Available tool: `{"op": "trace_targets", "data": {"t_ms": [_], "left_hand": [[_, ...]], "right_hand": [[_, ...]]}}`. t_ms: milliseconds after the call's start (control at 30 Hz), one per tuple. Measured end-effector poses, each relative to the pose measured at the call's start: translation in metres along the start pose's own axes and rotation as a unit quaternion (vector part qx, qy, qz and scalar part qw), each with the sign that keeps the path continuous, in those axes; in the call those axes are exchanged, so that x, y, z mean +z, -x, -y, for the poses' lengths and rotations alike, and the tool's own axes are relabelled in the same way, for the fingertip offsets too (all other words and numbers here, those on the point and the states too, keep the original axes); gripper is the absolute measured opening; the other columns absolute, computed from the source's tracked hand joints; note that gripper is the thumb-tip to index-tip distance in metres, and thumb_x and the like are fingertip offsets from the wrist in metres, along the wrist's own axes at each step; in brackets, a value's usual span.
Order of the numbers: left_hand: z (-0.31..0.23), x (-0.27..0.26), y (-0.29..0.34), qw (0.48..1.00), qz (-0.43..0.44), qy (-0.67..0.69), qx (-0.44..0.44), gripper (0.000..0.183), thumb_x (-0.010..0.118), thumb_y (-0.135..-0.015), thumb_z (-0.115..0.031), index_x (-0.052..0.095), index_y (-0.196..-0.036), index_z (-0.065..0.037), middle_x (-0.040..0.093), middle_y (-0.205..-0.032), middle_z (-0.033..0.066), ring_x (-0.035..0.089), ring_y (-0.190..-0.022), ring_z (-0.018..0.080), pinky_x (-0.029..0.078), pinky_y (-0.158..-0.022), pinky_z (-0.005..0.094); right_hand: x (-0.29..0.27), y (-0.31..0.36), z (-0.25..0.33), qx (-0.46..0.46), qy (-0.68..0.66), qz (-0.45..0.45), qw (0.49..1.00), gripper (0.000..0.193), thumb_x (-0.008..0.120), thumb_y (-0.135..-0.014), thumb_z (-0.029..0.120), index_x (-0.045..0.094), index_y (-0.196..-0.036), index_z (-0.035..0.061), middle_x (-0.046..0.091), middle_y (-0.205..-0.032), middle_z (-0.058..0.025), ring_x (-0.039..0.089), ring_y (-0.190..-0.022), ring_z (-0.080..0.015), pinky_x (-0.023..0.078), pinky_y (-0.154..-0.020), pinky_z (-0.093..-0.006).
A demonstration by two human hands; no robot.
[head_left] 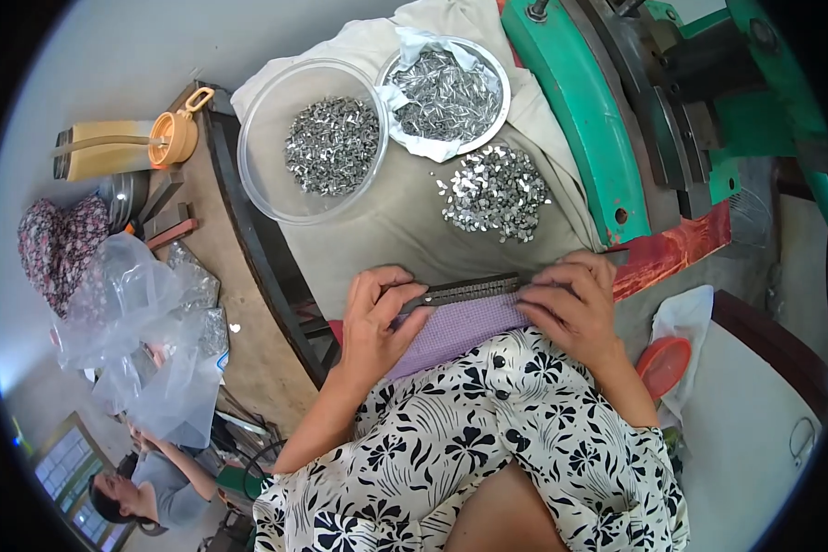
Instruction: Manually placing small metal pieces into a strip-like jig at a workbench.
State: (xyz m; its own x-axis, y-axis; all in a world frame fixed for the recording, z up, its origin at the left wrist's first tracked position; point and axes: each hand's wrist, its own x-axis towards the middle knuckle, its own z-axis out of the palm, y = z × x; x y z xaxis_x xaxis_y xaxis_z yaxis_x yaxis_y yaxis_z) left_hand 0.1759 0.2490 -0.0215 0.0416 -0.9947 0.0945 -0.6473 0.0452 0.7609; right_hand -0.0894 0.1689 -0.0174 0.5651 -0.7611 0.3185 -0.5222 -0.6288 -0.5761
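A dark metal strip with a row of slots or small parts along it (474, 289) lies across a purple checked cloth (455, 333) at my lap. My left hand (377, 317) pinches its left end between thumb and fingers. At the other end, the fingers and thumb of my right hand (575, 299) close on the strip's right tip. Just beyond, a loose heap of small shiny metal pieces (495, 195) rests on a beige cloth (340, 253). What exactly sits in the strip's slots is too small to make out.
Behind the heap stand a clear plastic tub (259, 175) of small metal parts and a white bowl (503, 109) of thin metal pins. A green machine (580, 120) borders the right. Plastic bags (147, 313) lie on a wooden table (258, 359) leftward; another person (170, 488) is beyond.
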Motion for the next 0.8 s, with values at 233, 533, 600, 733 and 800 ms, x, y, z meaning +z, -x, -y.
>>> {"op": "trace_targets", "data": {"t_ms": [233,533,600,733,800], "left_hand": [[0.005,0.004,0.001,0.999,-0.017,0.0,0.03,0.033,0.084,-0.067,-0.005,0.071,-0.097,-0.005,0.063,-0.104,0.0092,0.059,-0.094,0.0281,0.046,-0.08,0.0386],[0.013,0.008,0.004,0.998,-0.032,-0.004,0.059,0.031,0.085,-0.067,-0.007,0.071,-0.095,-0.008,0.063,-0.105,0.0074,0.06,-0.092,0.0264,0.045,-0.078,0.0377],[0.013,0.008,0.003,0.997,-0.031,-0.012,0.07,0.031,0.085,-0.067,-0.009,0.071,-0.096,-0.009,0.063,-0.104,0.0066,0.06,-0.092,0.0258,0.045,-0.077,0.0375],[0.012,0.007,0.003,0.997,-0.036,-0.019,0.069,0.032,0.085,-0.067,-0.01,0.071,-0.096,-0.009,0.064,-0.103,0.006,0.061,-0.092,0.0255,0.045,-0.077,0.0377],[0.012,0.007,0.003,0.997,-0.038,-0.013,0.064,0.032,0.085,-0.066,-0.01,0.071,-0.096,-0.01,0.064,-0.102,0.0056,0.061,-0.092,0.0253,0.045,-0.077,0.0377]], "right_hand": [[0.006,0.008,0.011,-0.025,0.032,0.035,0.999,0.025,0.082,-0.066,0.015,0.075,-0.091,0.0163,0.062,-0.092,0.0008,0.057,-0.088,-0.0243,0.041,-0.074,-0.0379],[0.005,0.004,0.015,-0.03,0.013,0.039,0.999,0.023,0.081,-0.067,0.011,0.073,-0.089,0.0111,0.062,-0.091,-0.0029,0.058,-0.085,-0.0249,0.043,-0.072,-0.0381],[0.001,0.003,0.014,-0.035,-0.007,0.028,0.999,0.023,0.08,-0.067,0.01,0.072,-0.088,0.0098,0.062,-0.092,-0.004,0.058,-0.086,-0.0261,0.044,-0.072,-0.0381],[-0.002,-0.005,0.007,-0.038,0.028,-0.003,0.999,0.028,0.081,-0.068,0.008,0.07,-0.094,0.0096,0.061,-0.098,-0.0047,0.058,-0.091,-0.0279,0.047,-0.076,-0.0381],[0.001,-0.014,0.006,-0.042,0.028,-0.025,0.998,0.03,0.08,-0.067,0.0,0.069,-0.094,0.0072,0.061,-0.096,-0.007,0.058,-0.087,-0.0297,0.048,-0.074,-0.0385]]}}
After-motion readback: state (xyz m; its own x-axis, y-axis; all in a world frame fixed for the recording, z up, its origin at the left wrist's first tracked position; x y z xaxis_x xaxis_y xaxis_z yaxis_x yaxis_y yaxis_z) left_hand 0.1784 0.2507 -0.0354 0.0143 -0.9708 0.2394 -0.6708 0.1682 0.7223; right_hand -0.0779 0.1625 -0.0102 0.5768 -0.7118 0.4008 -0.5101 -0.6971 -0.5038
